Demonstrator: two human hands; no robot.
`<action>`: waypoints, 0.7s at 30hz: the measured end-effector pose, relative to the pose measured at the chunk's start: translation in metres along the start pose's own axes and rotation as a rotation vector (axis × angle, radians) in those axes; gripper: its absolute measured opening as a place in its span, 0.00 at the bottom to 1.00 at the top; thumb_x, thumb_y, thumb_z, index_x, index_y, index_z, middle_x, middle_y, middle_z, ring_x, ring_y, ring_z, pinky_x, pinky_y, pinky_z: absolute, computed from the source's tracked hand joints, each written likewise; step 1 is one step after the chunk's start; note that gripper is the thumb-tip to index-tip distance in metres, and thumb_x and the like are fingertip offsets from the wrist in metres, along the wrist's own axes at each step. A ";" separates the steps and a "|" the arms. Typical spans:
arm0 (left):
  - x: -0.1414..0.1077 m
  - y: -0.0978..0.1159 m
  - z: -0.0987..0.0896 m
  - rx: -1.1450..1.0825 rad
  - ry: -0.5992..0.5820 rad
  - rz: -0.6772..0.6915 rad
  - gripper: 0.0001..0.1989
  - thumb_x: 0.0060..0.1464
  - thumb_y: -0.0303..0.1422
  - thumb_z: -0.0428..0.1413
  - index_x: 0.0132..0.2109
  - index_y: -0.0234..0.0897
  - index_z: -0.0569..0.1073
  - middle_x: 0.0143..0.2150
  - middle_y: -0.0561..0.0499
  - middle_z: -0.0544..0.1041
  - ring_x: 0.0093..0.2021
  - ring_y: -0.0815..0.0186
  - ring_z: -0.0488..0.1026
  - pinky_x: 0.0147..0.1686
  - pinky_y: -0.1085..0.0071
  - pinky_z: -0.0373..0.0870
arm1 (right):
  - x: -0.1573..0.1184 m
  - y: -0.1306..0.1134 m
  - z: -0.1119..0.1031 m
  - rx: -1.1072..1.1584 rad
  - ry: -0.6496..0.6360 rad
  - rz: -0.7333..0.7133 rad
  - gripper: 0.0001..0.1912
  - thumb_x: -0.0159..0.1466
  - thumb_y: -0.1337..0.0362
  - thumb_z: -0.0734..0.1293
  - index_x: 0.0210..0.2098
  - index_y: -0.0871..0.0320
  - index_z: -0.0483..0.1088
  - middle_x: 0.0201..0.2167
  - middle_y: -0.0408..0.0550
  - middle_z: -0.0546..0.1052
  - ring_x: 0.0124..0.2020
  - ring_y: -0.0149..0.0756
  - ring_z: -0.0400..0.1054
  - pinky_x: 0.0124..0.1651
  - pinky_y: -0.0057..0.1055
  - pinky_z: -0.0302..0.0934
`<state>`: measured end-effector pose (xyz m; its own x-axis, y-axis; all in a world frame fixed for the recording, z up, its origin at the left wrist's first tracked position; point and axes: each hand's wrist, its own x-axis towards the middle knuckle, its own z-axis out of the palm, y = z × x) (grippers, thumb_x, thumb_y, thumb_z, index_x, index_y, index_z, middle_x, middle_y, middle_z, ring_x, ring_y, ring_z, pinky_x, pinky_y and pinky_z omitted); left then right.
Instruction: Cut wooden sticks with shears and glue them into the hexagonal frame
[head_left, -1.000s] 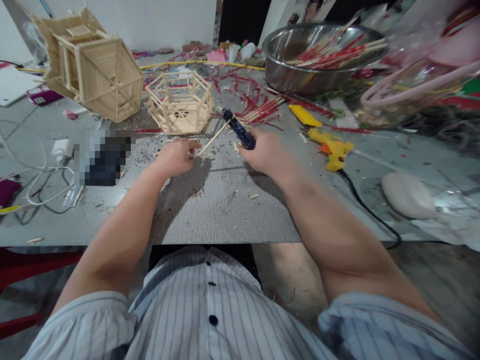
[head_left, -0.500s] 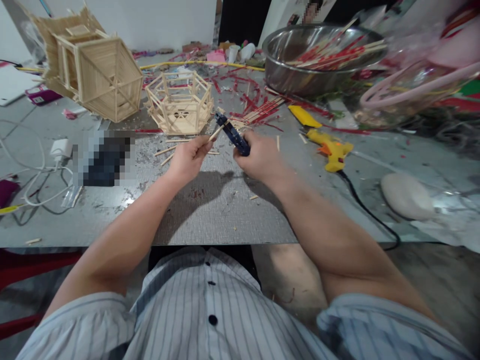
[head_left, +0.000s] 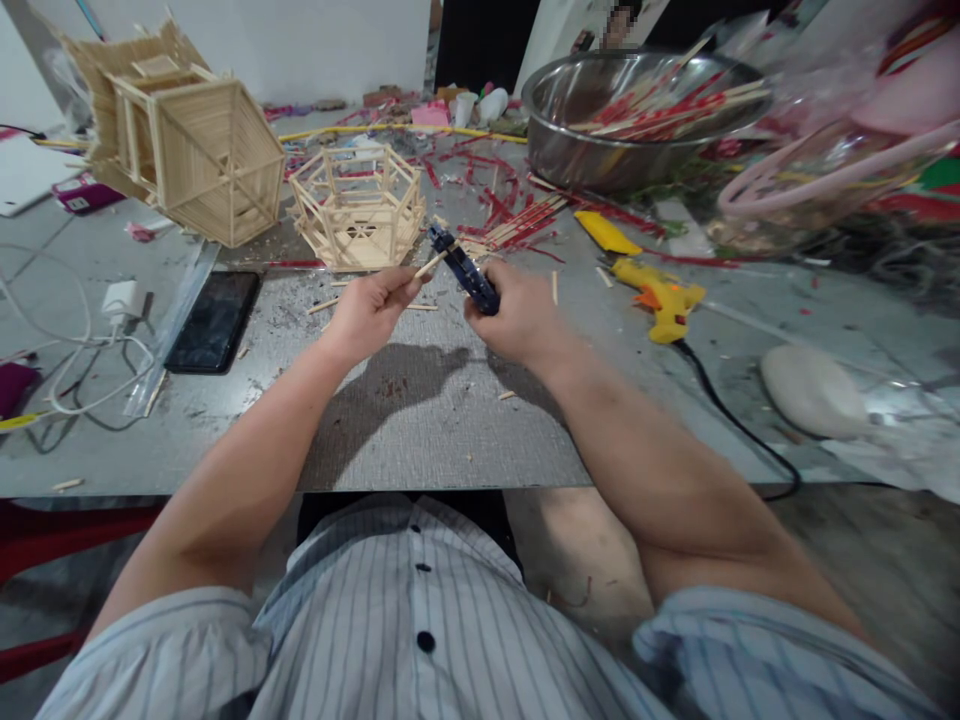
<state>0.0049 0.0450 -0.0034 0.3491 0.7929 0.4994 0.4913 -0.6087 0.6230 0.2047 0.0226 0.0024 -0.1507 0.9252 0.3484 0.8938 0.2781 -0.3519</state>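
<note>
Between the fingers of my left hand (head_left: 375, 308) is a thin wooden stick (head_left: 430, 265). My right hand (head_left: 521, 308) is closed around dark blue pliers-like cutters (head_left: 466, 270), whose jaws meet the stick's far end. Whether the jaws are fully closed is too small to tell. Just beyond my hands stands a hexagonal frame of sticks (head_left: 360, 215). A larger stick-built model (head_left: 217, 165) lies tilted on its side to the left of it. Several loose sticks (head_left: 324, 306) lie by my left hand, partly hidden by it.
On the right are a yellow glue gun (head_left: 667, 298) with a black cord and a steel basin (head_left: 562, 150) holding red-and-wood sticks. A phone (head_left: 214, 322) and a white charger (head_left: 124, 302) with cables lie left. Red scraps (head_left: 495, 195) litter the back.
My left hand has shifted very slightly. The stick and the cutters stay in nearly the same place, still meeting.
</note>
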 end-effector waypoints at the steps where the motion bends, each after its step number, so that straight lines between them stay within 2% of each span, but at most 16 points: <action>1: 0.000 0.001 -0.001 0.008 0.002 -0.008 0.19 0.62 0.43 0.48 0.42 0.34 0.78 0.29 0.50 0.75 0.33 0.66 0.72 0.33 0.70 0.70 | 0.000 0.000 -0.001 0.009 -0.005 -0.002 0.14 0.56 0.65 0.62 0.42 0.56 0.68 0.37 0.54 0.77 0.38 0.46 0.70 0.38 0.37 0.58; 10: -0.004 0.002 0.001 0.049 0.025 -0.015 0.21 0.62 0.43 0.47 0.48 0.34 0.77 0.33 0.48 0.80 0.35 0.67 0.73 0.35 0.73 0.70 | -0.001 0.003 0.004 0.055 0.035 -0.055 0.20 0.55 0.65 0.61 0.48 0.55 0.66 0.42 0.53 0.76 0.43 0.47 0.70 0.42 0.39 0.60; 17: -0.004 -0.001 0.001 0.060 0.032 0.007 0.22 0.62 0.44 0.47 0.48 0.34 0.77 0.30 0.49 0.78 0.33 0.69 0.72 0.33 0.74 0.67 | -0.004 -0.001 -0.001 0.065 0.039 -0.047 0.19 0.55 0.66 0.61 0.47 0.55 0.66 0.42 0.53 0.77 0.42 0.47 0.70 0.42 0.40 0.60; 21: -0.007 0.004 0.001 0.090 0.082 -0.002 0.19 0.62 0.44 0.48 0.48 0.36 0.75 0.28 0.51 0.76 0.29 0.70 0.70 0.31 0.74 0.66 | -0.007 -0.005 -0.005 0.058 0.033 -0.034 0.17 0.56 0.65 0.61 0.45 0.54 0.66 0.39 0.52 0.77 0.40 0.46 0.70 0.40 0.39 0.60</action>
<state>0.0052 0.0376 -0.0051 0.2835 0.7870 0.5479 0.5631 -0.5991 0.5692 0.2030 0.0137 0.0065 -0.1657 0.9062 0.3889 0.8624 0.3245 -0.3887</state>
